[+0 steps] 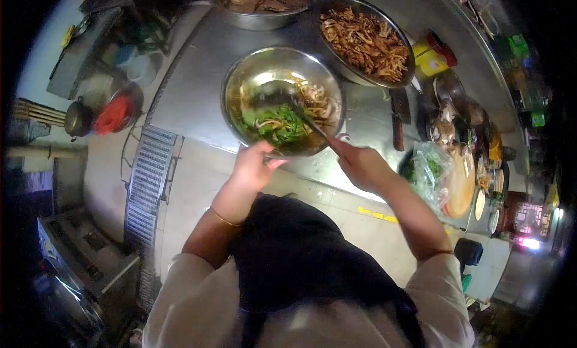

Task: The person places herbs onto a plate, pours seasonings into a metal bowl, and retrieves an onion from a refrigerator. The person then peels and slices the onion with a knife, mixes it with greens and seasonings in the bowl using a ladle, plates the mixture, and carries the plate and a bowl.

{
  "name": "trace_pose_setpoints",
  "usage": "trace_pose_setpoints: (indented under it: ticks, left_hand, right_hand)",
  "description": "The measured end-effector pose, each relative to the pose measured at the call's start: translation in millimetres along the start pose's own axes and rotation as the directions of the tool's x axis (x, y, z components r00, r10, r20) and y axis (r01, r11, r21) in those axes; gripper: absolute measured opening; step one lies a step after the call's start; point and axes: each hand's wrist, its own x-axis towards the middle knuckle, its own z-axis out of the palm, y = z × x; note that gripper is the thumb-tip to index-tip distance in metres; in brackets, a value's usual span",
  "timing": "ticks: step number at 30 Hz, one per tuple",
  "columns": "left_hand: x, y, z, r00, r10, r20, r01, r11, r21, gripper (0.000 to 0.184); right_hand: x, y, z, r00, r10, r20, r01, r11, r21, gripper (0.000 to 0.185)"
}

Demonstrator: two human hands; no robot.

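A shiny steel mixing bowl (pixel 240 77) stands at the front edge of the metal counter. In it lie chopped green leaves (pixel 287 124), and pale sliced pieces (pixel 321 101) in brown liquid sit toward its right side. My left hand (pixel 252 166) grips the bowl's near rim, thumb and fingers closed on it. Wrapped round the handle of a long-handled spoon (pixel 315 127) is my right hand (pixel 363 166). The spoon slants down into the bowl, and its head is smeared by motion among the food.
Behind stand a basin of browned chicken feet (pixel 366 44) and another basin of brown strips (pixel 261 0). A cleaver (pixel 398 116) lies at right, near a plastic bag (pixel 430 167) and a round wooden board (pixel 461 183). A drain grate (pixel 150 170) runs along the floor at left.
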Motion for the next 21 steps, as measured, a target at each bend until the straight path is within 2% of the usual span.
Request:
trace_pose_setpoints:
  ticks: [1,2,4,5,6,7,8,9,10,11,12,14,16,17,18,19,20,21]
  left_hand:
    - [1.6,9.4,-5.1,0.999,0.031,0.043,-0.031,0.999,0.011,0.045]
    - [1.2,16.3,-6.1,0.995,0.06,0.081,-0.061,0.998,0.018,0.045]
    - [-3.8,18.5,-3.9,0.992,0.116,-0.04,-0.113,0.99,0.082,0.056]
    - [-12.5,18.7,11.1,0.981,0.182,-0.072,-0.171,0.975,0.14,0.06]
    - [-14.8,18.1,23.8,0.96,0.262,-0.095,-0.24,0.951,0.195,0.065]
    - [-9.7,15.0,31.0,0.935,0.352,-0.046,-0.33,0.911,0.247,0.077]
    - [-3.0,16.6,33.4,0.919,0.395,0.015,-0.388,0.895,0.221,0.092]
    - [13.1,11.3,26.3,0.888,0.46,0.025,-0.454,0.866,0.207,0.091]
    - [26.2,6.0,20.2,0.859,0.511,0.036,-0.507,0.838,0.201,0.09]
    - [26.5,6.4,21.8,0.882,0.47,0.027,-0.464,0.857,0.222,0.085]
    - [22.8,5.2,21.5,0.906,0.422,0.013,-0.412,0.877,0.247,0.079]
    - [14.0,3.2,19.1,0.942,0.333,-0.053,-0.309,0.915,0.259,0.071]
    - [5.5,3.6,16.8,0.957,0.252,-0.141,-0.219,0.952,0.214,0.066]
    - [6.7,1.6,11.7,0.96,0.268,-0.078,-0.255,0.955,0.152,0.057]
    - [-1.4,3.0,19.3,0.947,0.312,-0.071,-0.301,0.945,0.13,0.054]
    - [-5.8,6.8,22.4,0.956,0.273,-0.11,-0.258,0.957,0.131,0.053]
    - [-8.5,10.2,20.9,0.96,0.232,-0.154,-0.214,0.969,0.127,0.053]
    - [-7.7,12.6,17.2,0.973,0.207,-0.1,-0.2,0.977,0.074,0.051]
  right_hand:
    - [-11.2,4.0,-8.8,0.993,-0.119,-0.021,0.12,0.992,0.027,0.049]
    - [-7.9,8.5,-13.8,0.994,-0.092,-0.057,0.098,0.989,0.113,0.048]
    - [-3.6,14.7,-15.4,0.992,0.012,-0.125,0.028,0.95,0.31,0.046]
    - [9.3,26.7,-1.5,0.982,0.189,-0.023,-0.148,0.837,0.527,0.05]
    - [9.6,42.8,39.0,0.966,0.258,-0.012,-0.143,0.577,0.804,0.051]
    - [6.1,53.4,77.5,0.954,0.3,0.021,-0.098,0.243,0.965,0.052]
    - [10.0,43.4,95.5,0.91,0.302,0.284,-0.294,-0.012,0.956,0.052]
    - [3.2,16.3,97.1,0.913,0.066,0.403,-0.348,-0.392,0.851,0.05]
    - [-0.6,-6.1,109.0,0.919,-0.081,0.385,-0.336,-0.672,0.66,0.05]
    - [2.2,-13.2,121.2,0.927,-0.241,0.286,-0.362,-0.768,0.528,0.048]
    - [1.4,-30.3,115.1,0.94,-0.242,0.24,-0.327,-0.842,0.429,0.047]
    - [6.8,-34.7,109.9,0.942,-0.257,0.215,-0.325,-0.854,0.406,0.046]
    - [5.3,-37.2,87.6,0.968,-0.148,0.203,-0.242,-0.762,0.601,0.048]
    - [4.5,-35.8,73.1,0.979,-0.09,0.183,-0.193,-0.693,0.694,0.048]
    - [1.8,-33.5,60.6,0.976,0.003,0.22,-0.183,-0.541,0.821,0.05]
    - [-2.8,-35.7,53.0,0.97,0.129,0.204,-0.162,-0.278,0.947,0.05]
    - [-7.1,-37.9,48.0,0.957,0.242,0.158,-0.166,0.012,0.986,0.05]
    - [-8.9,-39.4,45.0,0.971,0.236,0.018,-0.094,0.312,0.945,0.049]
